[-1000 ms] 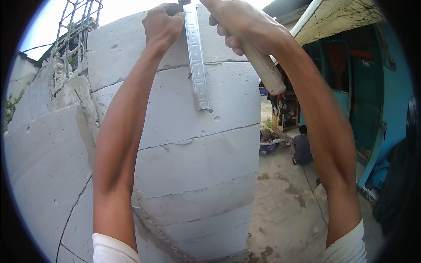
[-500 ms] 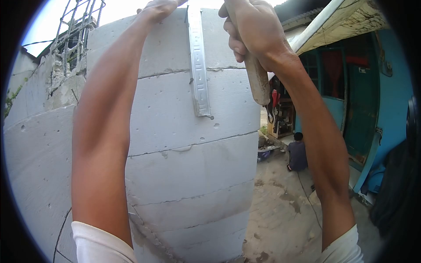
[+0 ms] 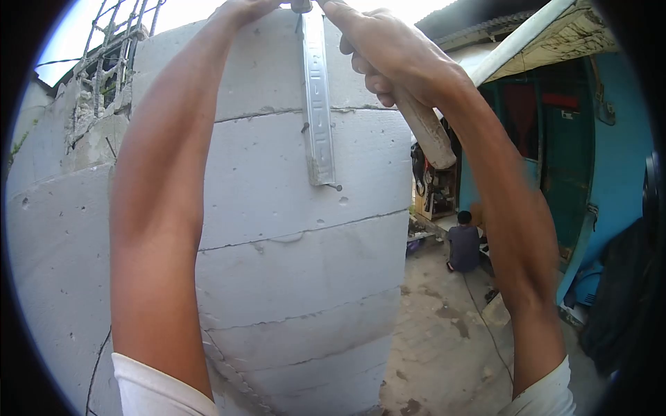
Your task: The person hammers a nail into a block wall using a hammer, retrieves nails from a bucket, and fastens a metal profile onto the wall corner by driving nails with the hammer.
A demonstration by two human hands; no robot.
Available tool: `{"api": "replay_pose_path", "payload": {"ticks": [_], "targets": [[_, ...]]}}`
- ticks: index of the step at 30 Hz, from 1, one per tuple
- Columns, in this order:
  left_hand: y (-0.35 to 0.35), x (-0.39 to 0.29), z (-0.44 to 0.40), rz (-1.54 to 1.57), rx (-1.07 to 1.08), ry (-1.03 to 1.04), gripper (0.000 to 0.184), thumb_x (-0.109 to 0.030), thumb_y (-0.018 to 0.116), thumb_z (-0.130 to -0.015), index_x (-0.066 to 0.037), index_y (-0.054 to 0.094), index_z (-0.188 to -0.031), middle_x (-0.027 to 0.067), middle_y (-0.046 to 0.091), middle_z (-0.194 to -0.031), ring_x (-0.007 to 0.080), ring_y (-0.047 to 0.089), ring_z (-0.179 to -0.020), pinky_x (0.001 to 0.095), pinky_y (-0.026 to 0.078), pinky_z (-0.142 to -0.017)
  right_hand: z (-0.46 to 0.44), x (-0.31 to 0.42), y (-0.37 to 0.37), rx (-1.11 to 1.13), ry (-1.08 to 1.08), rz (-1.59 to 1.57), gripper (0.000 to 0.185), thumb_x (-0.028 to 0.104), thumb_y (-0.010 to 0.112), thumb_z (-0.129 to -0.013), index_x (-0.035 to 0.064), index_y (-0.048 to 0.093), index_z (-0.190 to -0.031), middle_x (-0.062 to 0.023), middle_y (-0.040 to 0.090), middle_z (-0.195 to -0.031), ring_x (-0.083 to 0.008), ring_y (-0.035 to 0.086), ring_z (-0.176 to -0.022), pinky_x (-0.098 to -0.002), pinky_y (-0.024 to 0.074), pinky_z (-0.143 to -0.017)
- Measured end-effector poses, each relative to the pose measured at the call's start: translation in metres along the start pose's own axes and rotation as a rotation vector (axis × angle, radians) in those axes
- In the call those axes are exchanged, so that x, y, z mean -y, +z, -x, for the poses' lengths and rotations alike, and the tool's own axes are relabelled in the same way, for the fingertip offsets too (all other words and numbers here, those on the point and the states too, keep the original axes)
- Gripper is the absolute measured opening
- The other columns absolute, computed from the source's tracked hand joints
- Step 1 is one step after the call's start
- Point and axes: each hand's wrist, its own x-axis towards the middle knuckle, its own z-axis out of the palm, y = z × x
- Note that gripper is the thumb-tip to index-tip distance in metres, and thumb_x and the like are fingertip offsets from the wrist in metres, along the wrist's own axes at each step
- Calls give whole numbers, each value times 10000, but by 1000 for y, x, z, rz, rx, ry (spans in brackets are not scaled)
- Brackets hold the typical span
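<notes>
A galvanized metal strip [image 3: 318, 97] stands upright against the pale block wall [image 3: 277, 166]. Nails stick out beside it, one nail [image 3: 337, 187] at its lower end. My right hand [image 3: 385, 52] is wrapped round the wooden handle of a hammer [image 3: 427, 132], its butt pointing down and right. What appears to be the hammer's metal head shows at the top edge, by the strip's upper part. Close to it, my left hand [image 3: 246, 10] is raised left of the strip; its fingers are mostly cut off by the frame, so its grip is hidden.
Bare rebar [image 3: 104, 62] rises from broken concrete at upper left. Down on the right, a person [image 3: 463, 243] crouches on the ground beside a cable [image 3: 485, 319]. A pale pole [image 3: 524, 41] and awning slant overhead, near a blue wall [image 3: 628, 139] and green door [image 3: 569, 173].
My right hand has swung left with the hammer, its handle tilting more and its head coming to the strip's top. My left hand stays near the strip.
</notes>
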Motion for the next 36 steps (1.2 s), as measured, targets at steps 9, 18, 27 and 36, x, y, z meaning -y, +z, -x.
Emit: {"api": "replay_pose_path", "payload": {"ticks": [9, 18, 27, 36], "targets": [[12, 41, -46, 382, 185, 340, 871, -744, 642, -894, -22, 681, -1380, 239, 598, -1484, 363, 526, -1415, 457, 421, -1167, 3, -4, 8, -130, -91, 90, 691, 563, 352, -1104, -74, 611, -1033, 0, 484, -672, -147, 520, -504, -328, 476, -427], [0, -6, 0, 115, -16, -5, 788, -680, 633, -922, -56, 672, -1401, 227, 562, -1527, 349, 507, -1434, 455, 428, -1165, -25, -37, 19, -164, -185, 79, 641, 521, 434, -1095, -31, 609, -821, -29, 475, -572, -162, 534, -378, -350, 489, -352], [4, -1, -12, 26, 9, 38, 868, -740, 633, -894, -67, 640, -1442, 218, 522, -1571, 361, 458, -1477, 450, 391, -1200, -6, -5, 11, -121, -89, 14, 688, 544, 397, -1093, -96, 627, -995, -25, 493, -647, -159, 541, -472, -342, 495, -396], [5, 9, -19, 19, 6, 54, 874, -796, 587, -897, -143, 619, -1476, 201, 521, -1576, 330, 456, -1485, 435, 379, -1212, -3, 0, 3, -33, -59, 101, 709, 582, 348, -1102, -69, 625, -1050, -41, 515, -709, -168, 550, -556, -355, 510, -457]]}}
